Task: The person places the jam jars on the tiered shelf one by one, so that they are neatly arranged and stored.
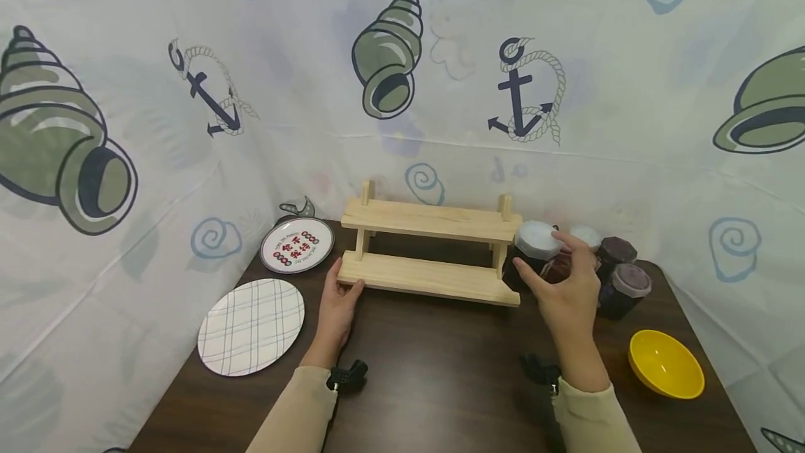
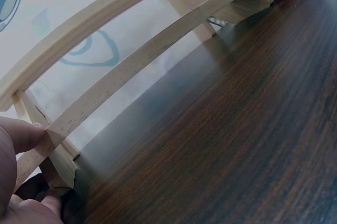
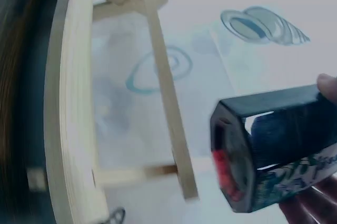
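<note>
A two-tier wooden rack (image 1: 428, 278) stands at the back of the table. At its left end my left hand (image 1: 337, 306) grips the lower board; in the left wrist view the thumb (image 2: 23, 133) lies against the board's edge and fingers reach below it. My right hand (image 1: 569, 292) holds a dark faceted jar (image 1: 532, 252) with a white lid, thumb on one side and fingers on the other. The jar is raised beside the rack's right end. In the right wrist view, the jar (image 3: 284, 145) shows a floral label and its base points toward the rack.
Several more jars (image 1: 622, 289) stand behind and right of my right hand. A yellow bowl (image 1: 666, 364) sits near the right edge. To the left lie a checked plate (image 1: 251, 327) and a plate with red lettering (image 1: 298, 245). Patterned cloth (image 1: 302, 75) hangs around the table.
</note>
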A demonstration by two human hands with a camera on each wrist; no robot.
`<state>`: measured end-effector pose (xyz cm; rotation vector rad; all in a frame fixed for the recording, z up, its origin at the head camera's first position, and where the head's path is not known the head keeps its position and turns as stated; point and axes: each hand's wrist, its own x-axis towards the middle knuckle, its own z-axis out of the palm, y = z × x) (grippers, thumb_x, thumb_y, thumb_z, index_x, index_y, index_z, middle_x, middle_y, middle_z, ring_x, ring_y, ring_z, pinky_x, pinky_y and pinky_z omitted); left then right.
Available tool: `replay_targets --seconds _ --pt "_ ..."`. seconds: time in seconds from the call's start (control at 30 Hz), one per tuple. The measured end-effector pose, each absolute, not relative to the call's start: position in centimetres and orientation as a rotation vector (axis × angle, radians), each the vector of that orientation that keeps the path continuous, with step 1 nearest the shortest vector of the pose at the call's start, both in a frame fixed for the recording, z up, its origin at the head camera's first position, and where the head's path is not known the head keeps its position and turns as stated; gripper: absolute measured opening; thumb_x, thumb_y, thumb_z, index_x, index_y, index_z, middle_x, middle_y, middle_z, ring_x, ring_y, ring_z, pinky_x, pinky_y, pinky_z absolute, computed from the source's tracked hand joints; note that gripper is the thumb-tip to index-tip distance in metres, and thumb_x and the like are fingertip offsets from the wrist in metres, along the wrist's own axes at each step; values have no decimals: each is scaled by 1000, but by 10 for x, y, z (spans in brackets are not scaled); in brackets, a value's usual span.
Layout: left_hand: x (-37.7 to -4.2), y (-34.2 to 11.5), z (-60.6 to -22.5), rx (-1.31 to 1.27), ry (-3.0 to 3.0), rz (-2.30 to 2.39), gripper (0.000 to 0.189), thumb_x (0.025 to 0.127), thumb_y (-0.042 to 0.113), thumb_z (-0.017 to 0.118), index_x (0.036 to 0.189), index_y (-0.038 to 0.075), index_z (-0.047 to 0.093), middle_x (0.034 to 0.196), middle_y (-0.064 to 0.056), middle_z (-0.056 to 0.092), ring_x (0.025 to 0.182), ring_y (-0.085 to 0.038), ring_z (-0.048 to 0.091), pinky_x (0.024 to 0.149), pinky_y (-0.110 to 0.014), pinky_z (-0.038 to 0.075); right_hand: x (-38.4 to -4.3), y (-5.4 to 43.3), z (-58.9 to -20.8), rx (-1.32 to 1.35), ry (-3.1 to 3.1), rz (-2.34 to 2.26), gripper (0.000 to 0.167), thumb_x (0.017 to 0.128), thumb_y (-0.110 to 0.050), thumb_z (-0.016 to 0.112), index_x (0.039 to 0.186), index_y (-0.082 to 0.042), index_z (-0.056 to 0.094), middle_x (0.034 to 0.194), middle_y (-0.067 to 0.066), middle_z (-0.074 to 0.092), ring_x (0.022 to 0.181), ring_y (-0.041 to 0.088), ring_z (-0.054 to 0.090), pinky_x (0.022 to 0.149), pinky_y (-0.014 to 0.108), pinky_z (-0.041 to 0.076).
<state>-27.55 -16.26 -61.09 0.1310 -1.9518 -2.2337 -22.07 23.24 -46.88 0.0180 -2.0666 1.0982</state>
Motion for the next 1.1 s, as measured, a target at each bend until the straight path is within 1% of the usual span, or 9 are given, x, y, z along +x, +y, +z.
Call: replay_targets --seconds 0.1,0.2,0.27,0.37,0.47,0.67,0.83,0.9,1.1 --pt "-276 -163 -613 135 -1961 -2221 82 106 0 67 174 8 20 182 -16 21 168 -31 24 137 -49 23 -232 216 -473 47 -1998 1110 76 77 -23 102 144 -15 65 116 17 71 91 23 63 76 19 46" --pt "-277 -162 -613 131 -1971 -2215 82 107 2 67 174 8 20 182 -15 20 168 -30 24 136 -49 24 -243 199 -479 84 -1964 1126 73 80 -26 100 142 -15 65 120 18 72 99 24 65 78 24 48" --pt "-277 -163 -612 130 -1976 -2214 82 107 2 67 174 9 20 182 -14 20 168 -29 25 136 -48 25 -250 187 -482 108 -1961 1148 71 82 -27 99 143 -17 65 122 17 71 98 24 66 78 27 51" --pt "-278 -163 -611 132 -1982 -2211 82 107 3 67 174 10 20 182 -14 20 168 -28 25 136 -46 26 -259 167 -483 141 -1949 1191 71 82 -27 98 144 -18 64 125 16 71 92 23 66 74 23 50" --pt "-279 -164 -610 130 -1988 -2206 82 107 3 67 174 10 20 182 -14 20 168 -29 25 136 -47 25 -268 148 -481 188 -1924 1236 70 83 -26 98 144 -18 63 128 15 72 93 23 68 76 21 51" --pt "-279 -164 -611 150 -1999 -2172 77 110 7 64 174 11 22 182 -14 22 169 -31 23 137 -50 23 -292 115 -480 281 -1890 1309 70 86 -31 96 145 -18 61 127 12 73 98 26 73 77 39 62" --pt "-276 -163 -614 179 -2009 -2170 74 110 6 63 173 11 24 182 -15 22 169 -32 23 137 -51 23 -308 94 -485 270 -1896 1354 70 87 -34 95 145 -19 59 130 11 70 101 24 72 74 35 65" --pt "-275 -164 -615 173 -1998 -2177 74 110 6 62 174 11 24 182 -16 21 169 -33 22 136 -52 23 -315 86 -484 266 -1905 1364 70 87 -36 95 145 -18 58 131 10 69 103 25 73 77 35 65" --pt "-275 -163 -614 166 -1994 -2188 73 111 10 62 173 11 24 182 -16 22 169 -33 20 137 -52 21 -332 63 -476 300 -1927 1337 74 86 -41 95 145 -17 58 134 12 68 107 30 73 86 49 63"
